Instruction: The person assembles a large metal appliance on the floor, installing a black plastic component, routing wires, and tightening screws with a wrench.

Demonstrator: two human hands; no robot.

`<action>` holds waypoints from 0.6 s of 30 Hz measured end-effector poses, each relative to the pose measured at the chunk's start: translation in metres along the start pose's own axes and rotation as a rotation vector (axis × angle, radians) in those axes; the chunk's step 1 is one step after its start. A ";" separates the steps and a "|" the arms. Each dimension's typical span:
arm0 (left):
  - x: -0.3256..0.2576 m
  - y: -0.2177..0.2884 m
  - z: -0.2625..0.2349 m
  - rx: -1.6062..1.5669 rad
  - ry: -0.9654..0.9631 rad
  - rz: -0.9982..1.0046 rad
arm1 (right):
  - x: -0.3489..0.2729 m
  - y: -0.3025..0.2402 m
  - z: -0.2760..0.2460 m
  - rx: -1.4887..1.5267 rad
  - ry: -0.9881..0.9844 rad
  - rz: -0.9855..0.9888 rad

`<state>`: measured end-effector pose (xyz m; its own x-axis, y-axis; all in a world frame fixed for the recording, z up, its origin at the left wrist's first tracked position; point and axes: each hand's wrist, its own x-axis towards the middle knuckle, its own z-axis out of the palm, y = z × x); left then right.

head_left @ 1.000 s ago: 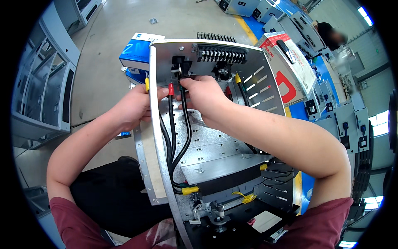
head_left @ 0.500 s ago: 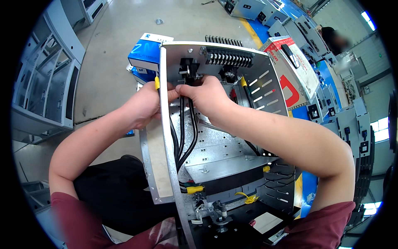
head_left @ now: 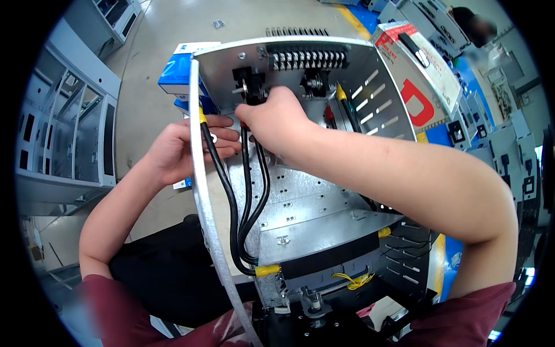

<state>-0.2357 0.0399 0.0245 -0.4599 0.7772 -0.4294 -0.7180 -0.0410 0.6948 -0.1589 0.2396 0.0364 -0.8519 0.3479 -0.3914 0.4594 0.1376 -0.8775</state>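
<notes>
My left hand [head_left: 179,147] is at the cabinet's left edge, fingers stretched out past it. A small pale ring, apparently a washer [head_left: 213,138], lies against those fingers. Beside them runs a thick black cable [head_left: 215,156] with a yellow sleeve [head_left: 202,115]. My right hand [head_left: 277,118] is inside the open metal cabinet [head_left: 199,191], closed just below a black terminal mount [head_left: 247,81] on the far wall. Its fingertips are hidden, and so is whatever they grip. Two thinner black cables [head_left: 245,173] come up to this hand, one with a red end showing by the thumb.
A terminal strip [head_left: 309,60] and a second black mount [head_left: 315,84] are on the far wall. Another yellow-sleeved cable [head_left: 342,95] stands by the slotted right wall. Blue-and-white boxes [head_left: 176,72] are outside at left, a large carton [head_left: 425,87] at right. A person [head_left: 471,26] is far right.
My left hand has drawn away from the right and its fingers have straightened. The yellow-sleeved cable now shows inside the left edge. The cabinet appears shifted left in view.
</notes>
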 end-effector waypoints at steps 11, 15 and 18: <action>0.005 -0.003 -0.008 0.099 -0.014 0.023 | -0.011 -0.015 -0.004 -0.014 -0.019 0.069; 0.001 0.001 0.012 0.058 0.098 0.003 | -0.007 -0.011 -0.003 -0.008 -0.004 0.048; -0.001 0.001 0.014 0.003 0.088 0.021 | -0.012 -0.015 -0.004 -0.001 -0.013 0.059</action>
<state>-0.2284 0.0480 0.0334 -0.5190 0.7179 -0.4640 -0.7062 -0.0543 0.7059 -0.1545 0.2369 0.0556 -0.8265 0.3430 -0.4463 0.5093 0.1180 -0.8525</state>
